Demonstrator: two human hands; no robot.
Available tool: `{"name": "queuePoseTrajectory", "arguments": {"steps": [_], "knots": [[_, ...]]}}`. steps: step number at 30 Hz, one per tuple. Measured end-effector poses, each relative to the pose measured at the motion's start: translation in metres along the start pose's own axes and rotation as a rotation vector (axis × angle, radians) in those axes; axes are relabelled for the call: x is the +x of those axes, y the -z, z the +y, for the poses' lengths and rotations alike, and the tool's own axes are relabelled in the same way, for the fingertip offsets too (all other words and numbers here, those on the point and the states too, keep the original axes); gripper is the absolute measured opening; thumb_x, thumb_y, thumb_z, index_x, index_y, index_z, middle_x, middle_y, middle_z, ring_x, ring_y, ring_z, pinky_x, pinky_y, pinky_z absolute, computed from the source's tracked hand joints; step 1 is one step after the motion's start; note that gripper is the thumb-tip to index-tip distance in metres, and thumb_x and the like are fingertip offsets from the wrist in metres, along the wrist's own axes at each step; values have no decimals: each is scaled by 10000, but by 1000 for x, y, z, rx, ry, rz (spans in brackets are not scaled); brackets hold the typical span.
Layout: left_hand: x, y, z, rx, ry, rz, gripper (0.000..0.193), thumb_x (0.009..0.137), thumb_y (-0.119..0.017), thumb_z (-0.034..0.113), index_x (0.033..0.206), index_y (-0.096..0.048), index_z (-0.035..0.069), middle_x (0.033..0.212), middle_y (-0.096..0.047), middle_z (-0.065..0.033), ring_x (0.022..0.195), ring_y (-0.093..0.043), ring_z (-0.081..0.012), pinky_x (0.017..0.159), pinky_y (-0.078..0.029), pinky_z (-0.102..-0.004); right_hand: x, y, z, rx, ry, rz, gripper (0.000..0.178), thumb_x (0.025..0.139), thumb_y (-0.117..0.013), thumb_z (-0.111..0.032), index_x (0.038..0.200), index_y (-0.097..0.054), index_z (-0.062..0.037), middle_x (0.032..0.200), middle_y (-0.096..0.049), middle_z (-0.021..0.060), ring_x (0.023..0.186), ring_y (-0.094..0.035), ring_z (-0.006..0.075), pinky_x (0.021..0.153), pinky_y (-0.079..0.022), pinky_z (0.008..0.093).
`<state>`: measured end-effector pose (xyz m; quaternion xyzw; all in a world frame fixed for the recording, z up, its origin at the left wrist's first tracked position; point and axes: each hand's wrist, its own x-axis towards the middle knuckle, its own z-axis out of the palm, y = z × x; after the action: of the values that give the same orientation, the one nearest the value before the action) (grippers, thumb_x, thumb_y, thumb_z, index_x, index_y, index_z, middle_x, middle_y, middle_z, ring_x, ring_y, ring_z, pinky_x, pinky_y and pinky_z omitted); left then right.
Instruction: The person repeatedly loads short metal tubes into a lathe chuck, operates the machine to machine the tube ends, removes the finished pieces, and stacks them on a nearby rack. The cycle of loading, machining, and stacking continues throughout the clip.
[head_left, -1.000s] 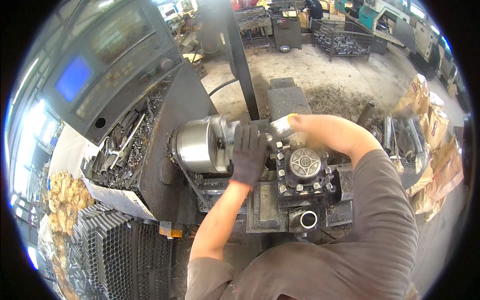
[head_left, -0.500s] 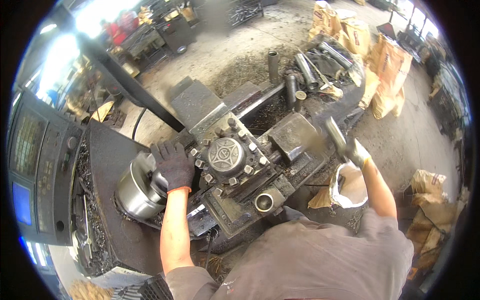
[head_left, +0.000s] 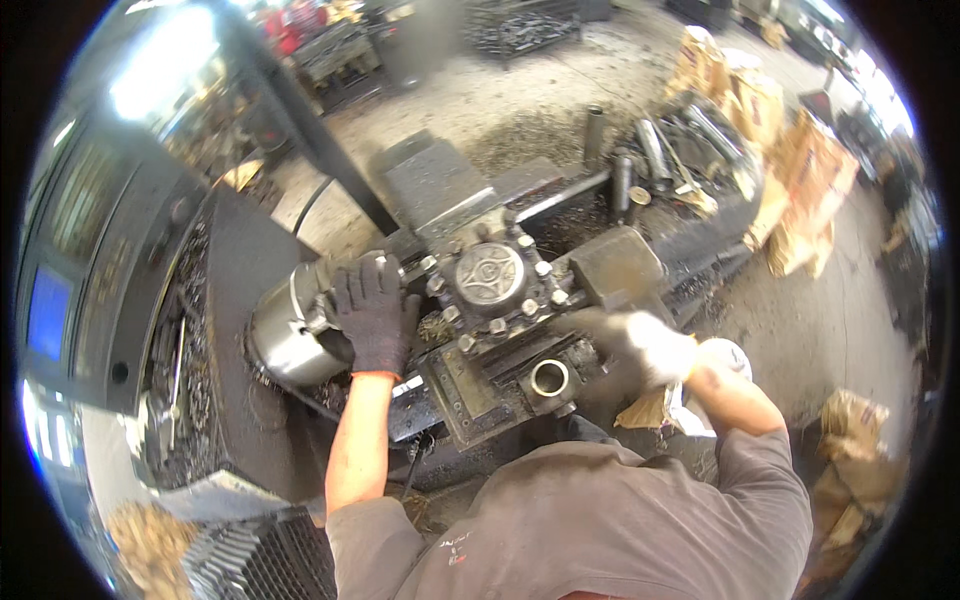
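Glare [head_left: 165, 65] upper left, right hand [head_left: 655, 348] blurred (left hand [head_left: 375, 318] sharper), fisheye-bent toward black edges

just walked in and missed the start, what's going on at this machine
A person in gloves is working at a lathe. The dark-gloved left hand is at the front of the shiny chuck; whether it grips anything there is hidden. The white-gloved right hand is blurred, off to the right of the tool post, so what it holds, if anything, cannot be told. Metal tubes lie toward the far right end of the machine.
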<state>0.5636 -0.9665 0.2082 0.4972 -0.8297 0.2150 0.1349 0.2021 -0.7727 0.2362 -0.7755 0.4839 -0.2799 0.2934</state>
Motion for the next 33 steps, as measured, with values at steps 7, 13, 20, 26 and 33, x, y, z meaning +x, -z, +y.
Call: {"name": "queuePoseTrajectory", "arguments": {"steps": [7, 13, 20, 26, 33], "knots": [[-181, 19, 39, -501, 274, 52, 374, 900, -801, 232, 1244, -726, 108, 1106, -729, -145, 1080, -707, -363, 988, -560, -502, 95, 4, -63, 211, 244, -172, 311, 847, -819, -115, 1132, -720, -41, 960, -775, 133, 823, -779, 275, 700, -614, 396], [-372, -62, 50, -1237, 1299, -190, 309, 991, -706, 363, 1147, -743, 98, 967, -735, -91, 851, -706, -267, 782, -567, -405, 246, 60, -32, -551, 216, -188, 227, 835, -737, -37, 1056, -691, -16, 842, -751, 125, 692, -732, 238, 577, -629, 360], [-497, -90, -17, -2715, 1809, 1750, 419, 1073, -579, 499, 1196, -707, 119, 1077, -737, -51, 893, -691, -244, 776, -543, -406, 345, -7, 61, -843, 152, -580, 285, 733, -817, -229, 944, -802, -38, 789, -762, 189, 713, -744, 348, 653, -605, 431], [-470, -4, -29, -1519, 1838, 1066, 500, 1075, -577, 372, 1495, -536, 104, 1322, -659, -101, 1159, -615, -276, 955, -544, -450, 349, -15, 80, -593, 17, -848, 523, 1003, -641, -238, 1457, -502, -16, 938, -751, 125, 799, -721, 223, 657, -595, 337], [-466, 18, -54, -1861, 1896, 867, 297, 1043, -603, 419, 1121, -648, 136, 966, -588, -22, 893, -567, -211, 802, -493, -404, 435, -102, 66, 147, 207, -1019, 529, 982, -704, -106, 1468, -497, -85, 882, -662, 50, 783, -635, 157, 654, -553, 320]]}}
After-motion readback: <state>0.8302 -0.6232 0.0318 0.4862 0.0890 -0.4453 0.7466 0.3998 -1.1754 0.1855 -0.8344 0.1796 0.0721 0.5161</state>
